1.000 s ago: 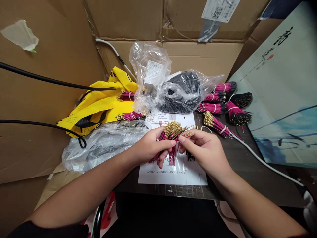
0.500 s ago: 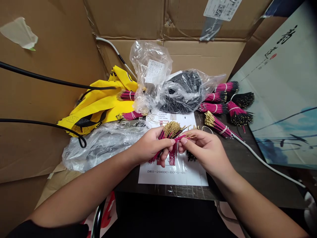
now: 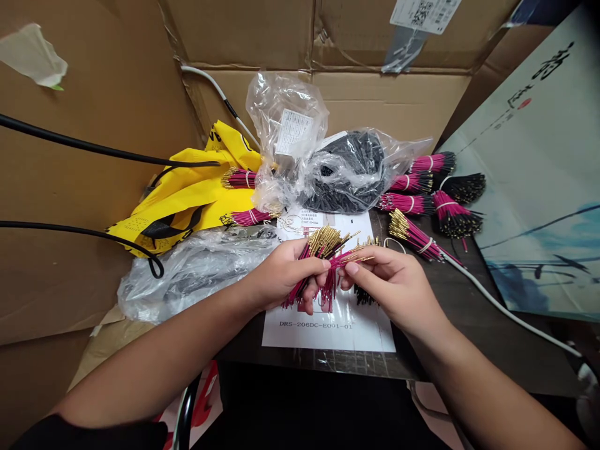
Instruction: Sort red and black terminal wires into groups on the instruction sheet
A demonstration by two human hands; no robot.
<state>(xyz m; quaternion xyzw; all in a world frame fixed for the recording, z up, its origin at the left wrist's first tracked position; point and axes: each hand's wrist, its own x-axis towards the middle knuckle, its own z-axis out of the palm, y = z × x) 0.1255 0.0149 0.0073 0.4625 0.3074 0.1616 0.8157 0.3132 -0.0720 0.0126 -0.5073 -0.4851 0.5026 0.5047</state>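
Left hand [image 3: 281, 278] is clenched on a bundle of gold-tipped magenta wires [image 3: 319, 281], its long axis pointing forward from the palm; right hand [image 3: 391, 281], just beside, is pinching some loose wires [image 3: 347, 260] at the bundle's right side.

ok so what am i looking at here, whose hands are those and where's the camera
There's no machine here: these are a person's own two bare hands, seen from a single camera worn on their head, looking forward and down. The left hand grips a bundle of magenta wires with gold pin tips, and the right hand pinches a few wires at its edge. Beneath them lies a printed paper sheet on a dark tabletop. Tied magenta wire bundles lie to the right, and a clear plastic bag of black wires lies beyond, in front of cardboard.
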